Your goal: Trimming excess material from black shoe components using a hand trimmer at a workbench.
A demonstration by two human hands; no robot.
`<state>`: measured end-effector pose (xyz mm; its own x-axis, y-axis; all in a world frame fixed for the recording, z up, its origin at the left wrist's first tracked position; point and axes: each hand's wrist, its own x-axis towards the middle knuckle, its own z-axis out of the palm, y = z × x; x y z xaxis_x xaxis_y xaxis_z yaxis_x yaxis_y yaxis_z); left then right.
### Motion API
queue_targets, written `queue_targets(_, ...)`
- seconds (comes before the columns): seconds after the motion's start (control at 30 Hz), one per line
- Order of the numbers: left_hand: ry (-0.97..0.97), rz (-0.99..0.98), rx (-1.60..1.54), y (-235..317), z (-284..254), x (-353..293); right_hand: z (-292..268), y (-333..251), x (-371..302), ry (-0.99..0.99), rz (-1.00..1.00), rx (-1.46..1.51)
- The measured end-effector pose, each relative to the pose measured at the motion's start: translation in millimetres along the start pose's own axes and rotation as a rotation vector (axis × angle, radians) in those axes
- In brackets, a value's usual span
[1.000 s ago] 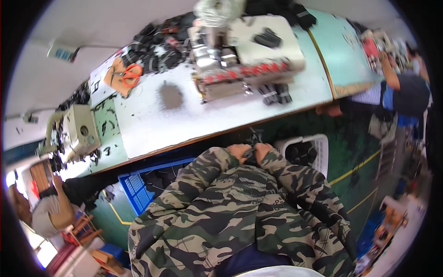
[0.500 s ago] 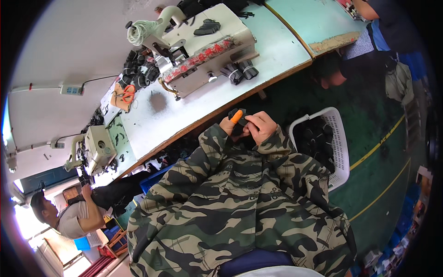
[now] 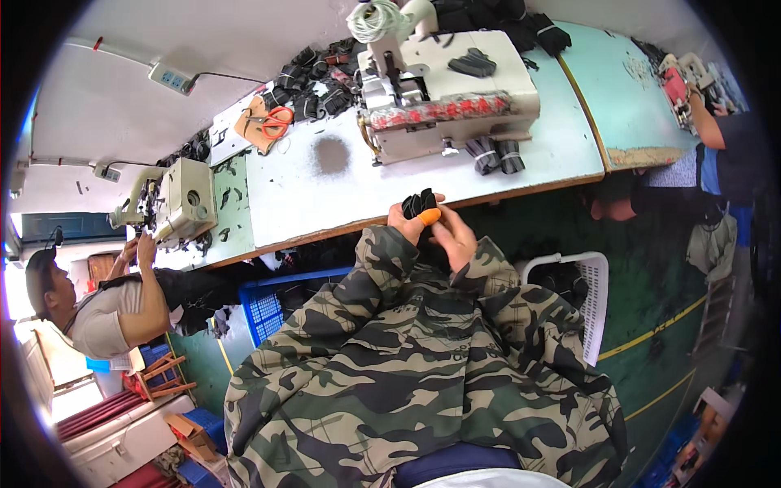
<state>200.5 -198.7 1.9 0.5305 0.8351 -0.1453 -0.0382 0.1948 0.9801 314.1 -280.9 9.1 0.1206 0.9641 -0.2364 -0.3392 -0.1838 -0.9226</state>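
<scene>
My left hand point(image 3: 406, 225) is closed around a small stack of black fabric pieces point(image 3: 420, 202), held up in front of the table's front edge. An orange finger cover point(image 3: 429, 216) is on its thumb, which presses against the stack. Close by on the right is my right hand point(image 3: 455, 238), its fingers stretched up toward the stack and the thumb a little apart. I see nothing held in it. Both sleeves are camouflage cloth. Beyond my hands, two tied black bundles point(image 3: 495, 156) lie on the white table point(image 3: 301, 207) in front of a sewing machine point(image 3: 455, 106).
Orange-handled scissors point(image 3: 277, 122) lie on brown card at the table's left, near a heap of black bundles point(image 3: 313, 89). A white basket point(image 3: 598, 301) with black pieces stands to my right, a blue crate point(image 3: 264, 313) to my left. People work at both sides.
My view has swung, so the table and machine sit further right. My left hand has turned the black stack upright into sight. The right hand has come off the stack and its fingers have straightened.
</scene>
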Motion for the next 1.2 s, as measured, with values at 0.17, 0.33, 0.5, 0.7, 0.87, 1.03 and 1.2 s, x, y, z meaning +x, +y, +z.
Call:
queue_targets(0.17,-0.116,-0.07,-0.161,27.5,-58.8,0.8,35.1,-7.8,48.6,-0.35,0.341,0.083)
queue_targets(0.33,0.01,0.042,-0.065,-13.4,-134.7,18.4,65.6,22.7,103.9,-0.224,0.068,-0.53)
queue_targets(0.5,0.104,0.085,0.504,-24.6,-188.1,31.1,81.0,60.3,137.5,-0.073,-0.109,-1.174)
queue_targets(0.7,-0.005,0.153,0.548,-33.7,-176.5,30.9,93.4,58.8,135.2,-0.051,-0.162,-1.143)
queue_targets(0.87,0.033,0.104,0.325,-35.4,-157.2,32.6,85.2,46.0,125.9,-0.055,-0.08,-1.143)
queue_targets(1.03,0.251,-0.222,-0.504,-34.3,-125.3,36.6,107.9,12.9,126.0,0.003,-0.289,-0.993)
queue_targets(1.2,0.192,-0.306,-0.414,-14.0,-146.7,46.5,115.0,-48.3,126.6,-0.143,0.083,-0.844)
